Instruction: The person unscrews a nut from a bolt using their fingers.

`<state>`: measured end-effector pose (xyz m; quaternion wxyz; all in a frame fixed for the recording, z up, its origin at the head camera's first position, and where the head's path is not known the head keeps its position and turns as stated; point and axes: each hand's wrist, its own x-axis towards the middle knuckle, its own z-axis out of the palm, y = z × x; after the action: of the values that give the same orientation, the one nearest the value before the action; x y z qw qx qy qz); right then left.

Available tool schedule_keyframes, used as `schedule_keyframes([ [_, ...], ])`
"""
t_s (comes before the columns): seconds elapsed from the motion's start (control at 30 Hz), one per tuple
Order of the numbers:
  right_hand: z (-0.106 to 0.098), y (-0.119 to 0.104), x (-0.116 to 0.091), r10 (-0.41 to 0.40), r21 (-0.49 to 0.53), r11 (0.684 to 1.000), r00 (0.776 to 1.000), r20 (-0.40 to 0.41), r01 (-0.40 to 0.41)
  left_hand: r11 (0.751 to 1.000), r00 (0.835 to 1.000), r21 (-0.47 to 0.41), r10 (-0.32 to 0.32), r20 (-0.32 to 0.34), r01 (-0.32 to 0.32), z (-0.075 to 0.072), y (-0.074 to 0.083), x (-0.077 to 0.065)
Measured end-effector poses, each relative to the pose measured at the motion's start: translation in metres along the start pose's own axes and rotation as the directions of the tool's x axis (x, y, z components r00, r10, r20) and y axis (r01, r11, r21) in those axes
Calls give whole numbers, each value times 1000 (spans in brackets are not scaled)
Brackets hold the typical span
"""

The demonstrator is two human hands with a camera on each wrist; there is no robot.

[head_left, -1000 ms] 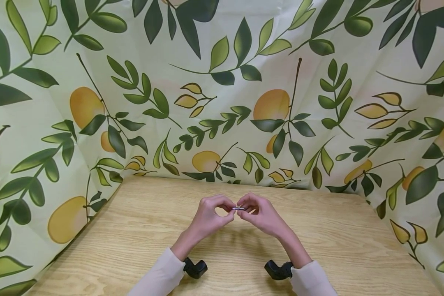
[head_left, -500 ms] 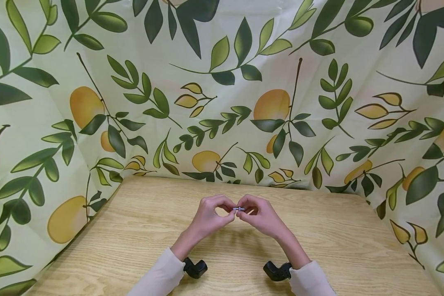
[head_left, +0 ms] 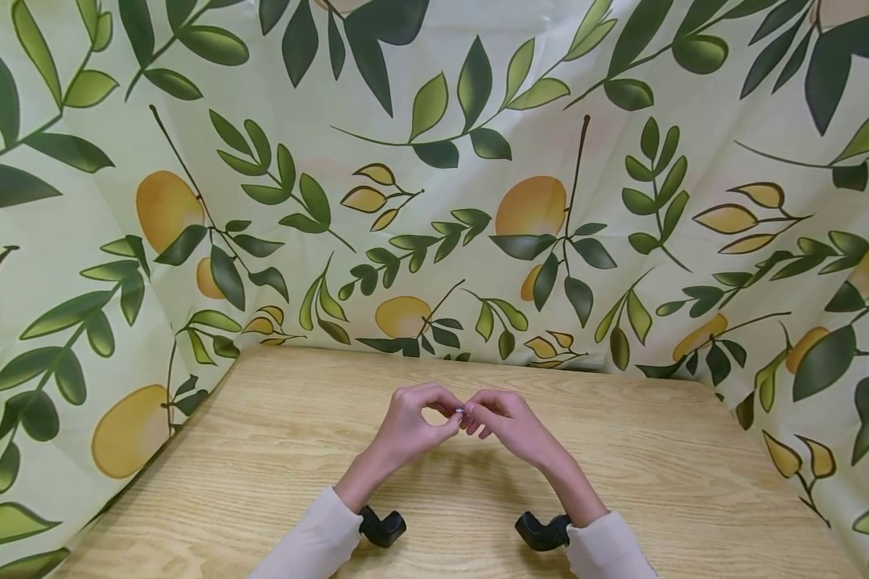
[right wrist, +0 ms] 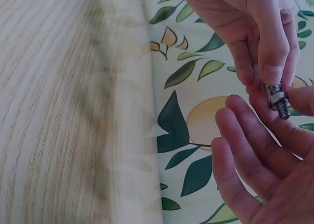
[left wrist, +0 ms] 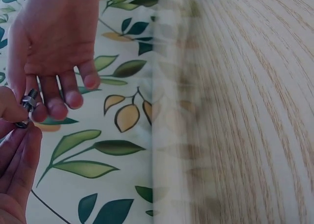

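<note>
A small metal bolt [right wrist: 283,111] carries a hex nut [right wrist: 277,97] partway along its thread. My left hand [head_left: 416,416] pinches the bolt's head end between thumb and fingers, as the right wrist view shows. My right hand [head_left: 512,420] has its thumb against the nut, with the index finger on the far side. Its other fingers [left wrist: 59,99] extend loosely and hold nothing. In the left wrist view the nut and thread tip show between the two hands. Fingertips cover most of the bolt in the head view.
Both hands are above a light wood-grain table [head_left: 261,450]. A cloth printed with leaves and fruit [head_left: 434,185] hangs behind and along the sides. Black wrist devices [head_left: 382,527] sit at both cuffs.
My right thumb has slid left across the nut, and the right fingers have uncurled downward. The left hand keeps its pinch on the bolt and stays in place.
</note>
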<state>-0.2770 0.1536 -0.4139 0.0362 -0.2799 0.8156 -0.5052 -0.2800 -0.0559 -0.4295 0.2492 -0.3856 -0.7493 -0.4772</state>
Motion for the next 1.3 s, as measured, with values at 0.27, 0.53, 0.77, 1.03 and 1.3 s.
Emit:
schedule_keyframes([
  [0.27, 3, -3, -1, 1, -58, 998, 997, -77, -5, 1000, 1000, 4, -13, 11, 13, 0, 2, -1],
  [0.53, 6, -5, -1, -16, -39, 999, 993, -115, 12, 1000, 1000, -8, -26, 2, 26, -1, 2, -1],
  [0.77, 1, -2, -2, -28, -21, 999, 996, -88, 27, 999, 999, -7, -33, -1, 33, -1, 3, -1],
  [1.03, -1, 0, -1, -4, 7, 1000, 999, -41, 4, 999, 999, -8, -38, -6, 38, 0, 2, 0],
  [1.3, 3, -1, 0, -21, -5, 1000, 996, -92, 20, 999, 999, -18, -32, -3, 32, 0, 2, 0],
])
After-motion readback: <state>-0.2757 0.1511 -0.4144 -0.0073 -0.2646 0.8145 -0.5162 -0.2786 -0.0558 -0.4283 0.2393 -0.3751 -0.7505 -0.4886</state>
